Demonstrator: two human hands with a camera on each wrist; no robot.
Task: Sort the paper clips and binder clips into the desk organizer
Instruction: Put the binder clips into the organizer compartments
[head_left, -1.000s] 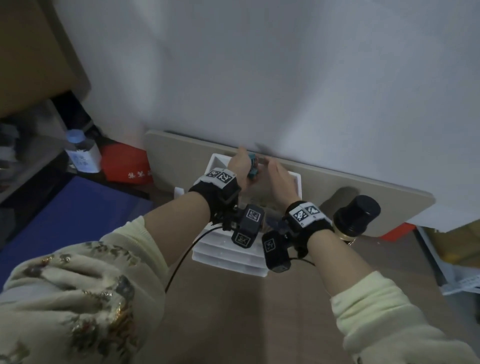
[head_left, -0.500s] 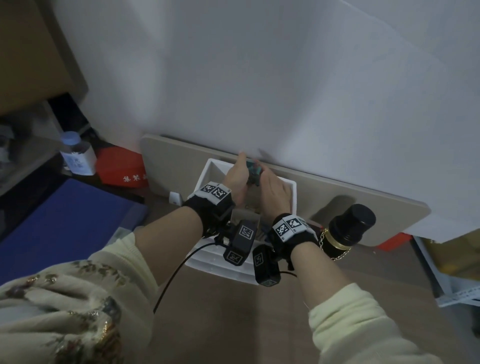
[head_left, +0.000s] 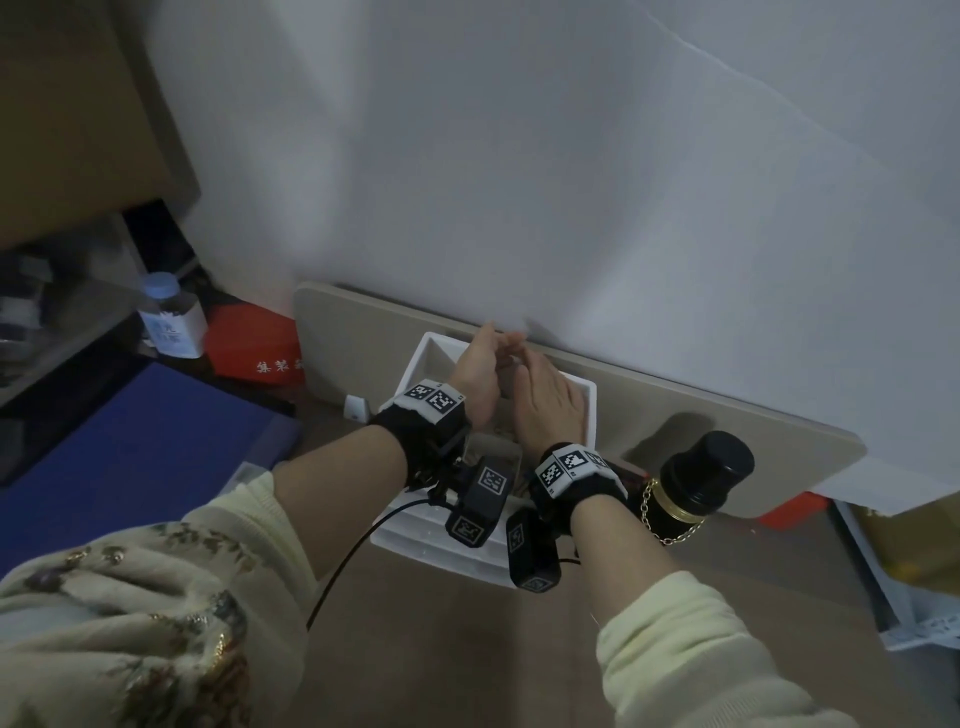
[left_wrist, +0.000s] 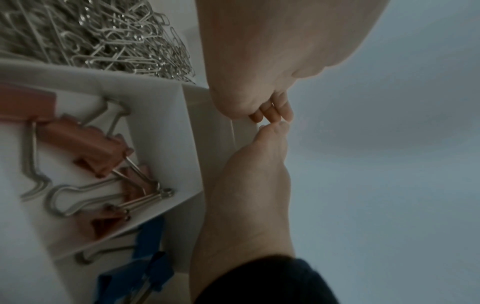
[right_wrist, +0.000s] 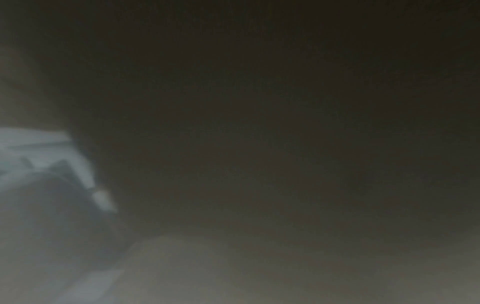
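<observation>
Binder clips (left_wrist: 85, 148) are lying sorted in the organizer (head_left: 423, 347); I am meeting both grips, left (head_left: 480, 374) and right (head_left: 548, 402), above its far rim, contents indiscernible; next: fetching remaining clips.

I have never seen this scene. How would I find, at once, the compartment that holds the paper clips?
Start at the white desk organizer that stands against the wall, under both hands. In the left wrist view, the paper clips fill the compartment at the top left. It holds a heap of thin silver wire, whereas the compartment beside it holds a few pink binder clips.
</observation>
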